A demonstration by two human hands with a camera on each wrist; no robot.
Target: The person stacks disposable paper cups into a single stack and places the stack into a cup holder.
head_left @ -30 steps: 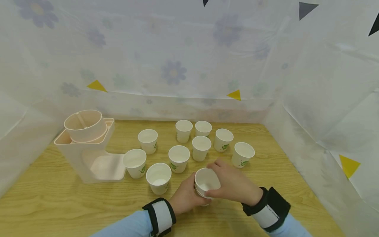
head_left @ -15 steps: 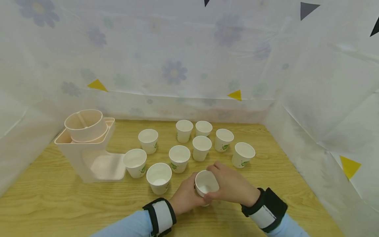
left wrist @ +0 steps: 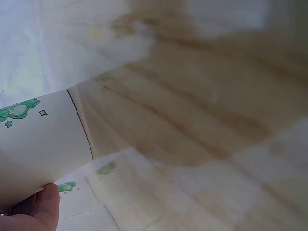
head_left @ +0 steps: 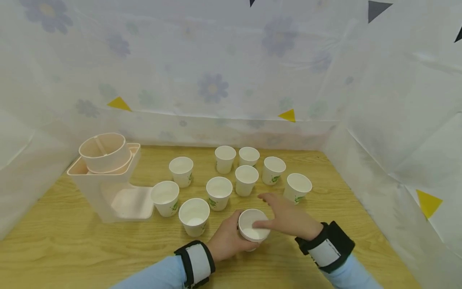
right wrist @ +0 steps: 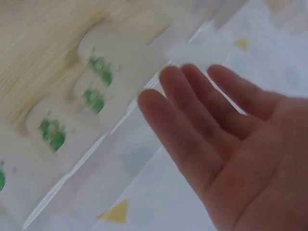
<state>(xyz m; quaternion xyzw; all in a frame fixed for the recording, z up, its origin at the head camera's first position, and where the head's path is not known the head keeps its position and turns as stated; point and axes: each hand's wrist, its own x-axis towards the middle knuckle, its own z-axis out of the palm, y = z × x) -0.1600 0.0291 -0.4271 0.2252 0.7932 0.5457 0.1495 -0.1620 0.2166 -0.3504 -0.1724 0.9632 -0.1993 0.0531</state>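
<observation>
Near the table's front, my left hand grips a stack of nested white paper cups, fingers and thumb curled round its side. In the left wrist view, a green-printed white cup of that stack fills the left edge, with a fingertip below it. My right hand is just right of the stack, fingers extended and thumb over the mouth of the top cup. The right wrist view shows the right hand with straight fingers and nothing held. How many cups are nested cannot be made out.
Several single paper cups stand upright on the wooden table beyond the hands. A cream-coloured appliance-like stand with a round top container is at the left. White sheeting encloses the back and sides.
My right hand has let go of the stack's rim and spread its fingers, moving slightly right. The left hand has kept its grip on the stack in about the same place.
</observation>
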